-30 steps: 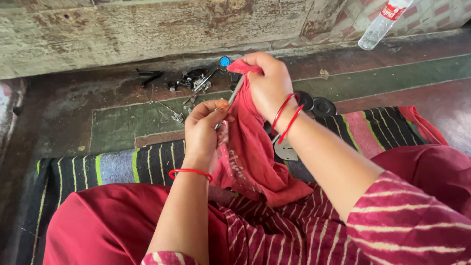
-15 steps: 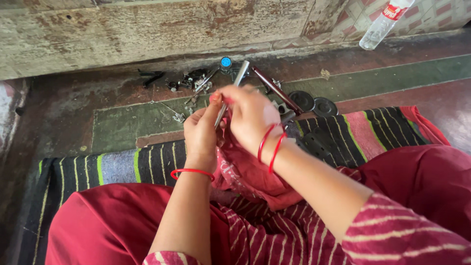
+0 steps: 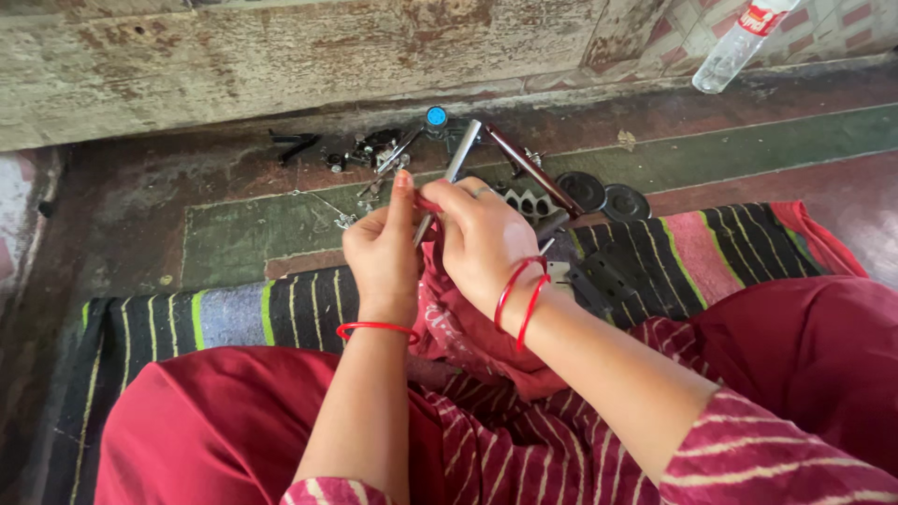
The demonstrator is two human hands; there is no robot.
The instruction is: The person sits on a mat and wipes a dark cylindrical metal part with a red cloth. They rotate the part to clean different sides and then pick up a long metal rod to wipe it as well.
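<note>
One metal rod (image 3: 451, 180) pinched by both hands, left (image 3: 382, 254), right (image 3: 486, 241) (with red cloth (image 3: 468, 327)), two black discs (image 3: 603, 194) beyond, scattered small metal parts (image 3: 374, 154).

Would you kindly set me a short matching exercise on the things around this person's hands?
Things:
1. metal rod
2. red cloth
3. plastic bottle
4. black discs

Places:
A. lying at the far right by the wall
B. held between both hands
C. on the floor beside the striped mat
D. draped over the lap

Pairs: 1-B, 2-D, 3-A, 4-C
</note>
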